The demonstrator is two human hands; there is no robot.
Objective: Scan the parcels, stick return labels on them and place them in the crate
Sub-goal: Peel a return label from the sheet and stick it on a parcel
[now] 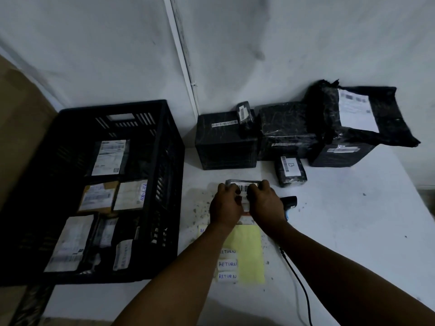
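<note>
On the left, the black crate [98, 184] holds several labelled parcels. Just right of it on the white tabletop [341, 231], the left hand [224, 205] and right hand [267, 203] meet over a small parcel [243, 185], fingers curled onto it. Near the forearms lies a yellow sheet [249, 250] with RETURN labels [227, 264]. A scanner [289, 203] sits just right of the right hand, with black parcels [226, 142] behind.
</note>
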